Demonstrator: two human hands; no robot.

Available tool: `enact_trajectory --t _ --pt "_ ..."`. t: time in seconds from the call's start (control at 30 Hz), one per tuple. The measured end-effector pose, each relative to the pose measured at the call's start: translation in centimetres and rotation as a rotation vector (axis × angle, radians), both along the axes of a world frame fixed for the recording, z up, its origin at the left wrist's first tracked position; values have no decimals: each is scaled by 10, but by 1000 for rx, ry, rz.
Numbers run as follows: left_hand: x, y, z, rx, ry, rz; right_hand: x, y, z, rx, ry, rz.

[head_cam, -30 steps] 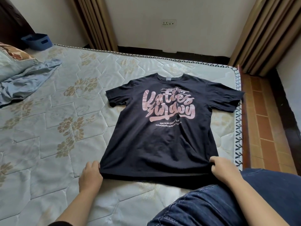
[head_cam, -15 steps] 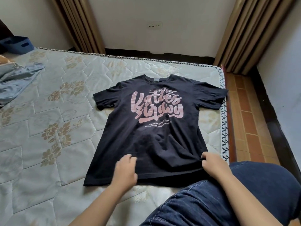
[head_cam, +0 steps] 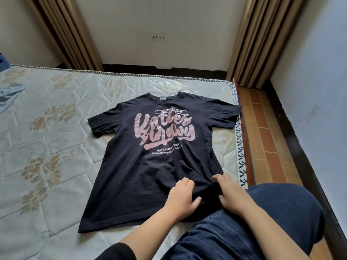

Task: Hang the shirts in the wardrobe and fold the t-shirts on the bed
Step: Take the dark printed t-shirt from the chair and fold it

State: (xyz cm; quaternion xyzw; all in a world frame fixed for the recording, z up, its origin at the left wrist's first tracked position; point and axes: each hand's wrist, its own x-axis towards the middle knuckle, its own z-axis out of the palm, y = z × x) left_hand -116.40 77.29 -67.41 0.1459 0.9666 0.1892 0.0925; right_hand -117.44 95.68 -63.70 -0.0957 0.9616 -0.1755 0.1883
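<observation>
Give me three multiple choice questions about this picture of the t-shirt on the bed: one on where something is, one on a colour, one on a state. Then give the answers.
1. Where do the left hand and right hand rest?
A. On the collar. B. On the lower part of the t-shirt. C. On a pillow.
2. What colour is the big lettering?
A. Pink. B. Green. C. Yellow.
3. How does the t-shirt lie?
A. Folded in half. B. Rolled up. C. Spread flat, print up.
Answers: B, both hands lie on the dark cloth near its bottom edge; A, the lettering is pink on dark cloth; C, it lies unfolded on the mattress with the print showing.
</observation>
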Motion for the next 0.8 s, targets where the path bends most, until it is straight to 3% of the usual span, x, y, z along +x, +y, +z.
enact_trajectory --t 0.1,0.2,0.33,0.43,0.5,0.6,0.63,0.73,0.8 --pt "7 -3 -6 -70 -108 -15 2 1 -1 57 21 -23" --pt "9 -3 -10 -57 -110 28 2 5 2 -66 53 -65" --pt "4 -5 -11 -106 -78 119 3 10 6 -307 296 -240" --pt "3 -16 -11 -179 -46 174 4 14 2 -306 448 -279" --pt "2 -28 -10 -166 54 226 0 14 1 -136 315 -211" --pt "-5 -50 -5 90 345 222 -17 15 10 154 16 -126" --pt "-7 -58 0 146 456 204 -24 15 16 93 75 -152" --pt "-10 -74 20 210 666 181 -37 11 45 -205 766 -142" --pt "-6 -84 26 184 716 192 -33 6 50 -53 911 -39"
